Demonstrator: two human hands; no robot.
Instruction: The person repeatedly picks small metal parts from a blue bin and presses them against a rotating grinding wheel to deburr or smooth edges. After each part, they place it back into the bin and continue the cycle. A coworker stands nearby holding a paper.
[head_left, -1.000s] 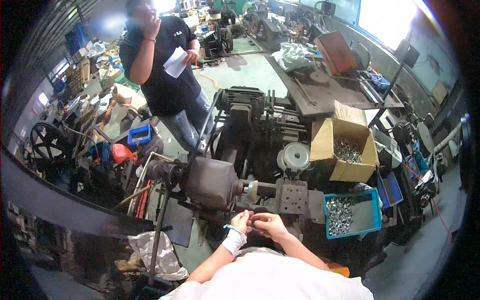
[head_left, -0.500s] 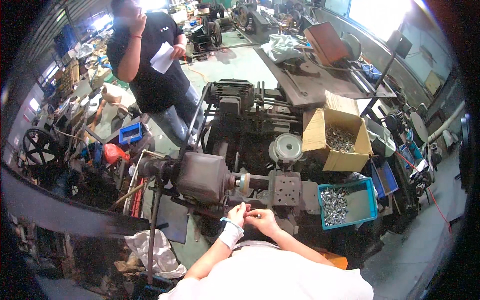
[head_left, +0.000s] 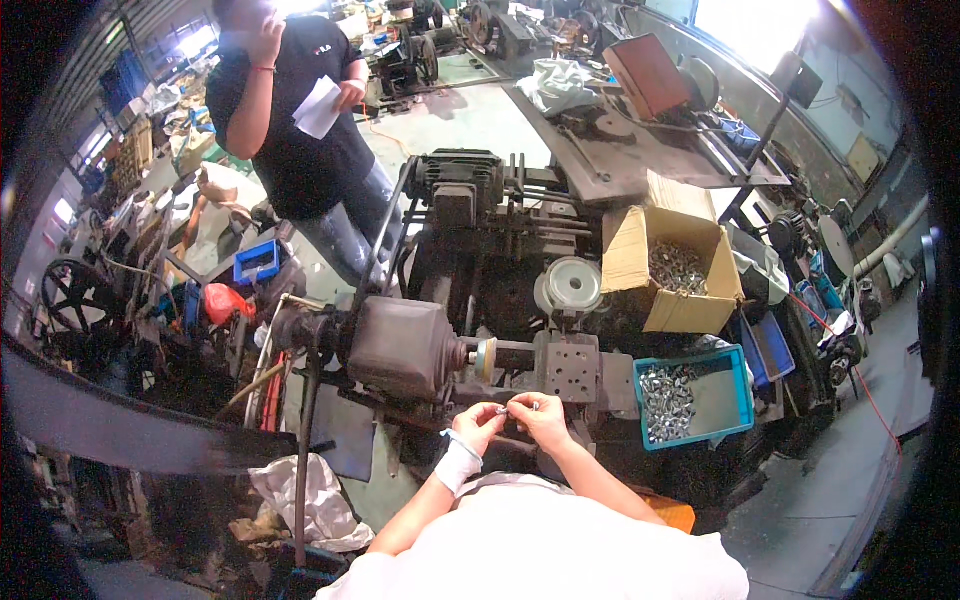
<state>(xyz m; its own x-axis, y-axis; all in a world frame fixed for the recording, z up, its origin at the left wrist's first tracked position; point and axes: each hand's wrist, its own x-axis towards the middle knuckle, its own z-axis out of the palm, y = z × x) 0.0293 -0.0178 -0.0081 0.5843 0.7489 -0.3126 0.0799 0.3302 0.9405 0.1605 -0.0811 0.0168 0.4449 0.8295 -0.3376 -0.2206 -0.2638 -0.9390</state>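
Observation:
My left hand (head_left: 476, 426) and my right hand (head_left: 541, 421) meet fingertip to fingertip at the front of a dark lathe-like machine (head_left: 401, 345). Pinched between them is a small metal part (head_left: 504, 410), mostly covered by the fingers, so its shape is unclear. A shiny bit also shows by the right fingers; whether it belongs to the same part I cannot tell. Just beyond the hands is the machine's spindle with a pale ring (head_left: 486, 360), and a block with holes (head_left: 573, 372) is to the right of it. A white wrap covers my left wrist.
A teal bin (head_left: 745, 392) of small shiny metal parts (head_left: 668, 405) stands to the right. Behind it a cardboard box (head_left: 690, 317) holds more small pieces. A person (head_left: 290, 110) stands at the far left holding paper. An upright bar (head_left: 307, 460) rises left of my arms.
Both hands have risen slightly and turned, and their fingertips now meet around the small metal part. The view has shifted a little. The other person still stands holding the paper.

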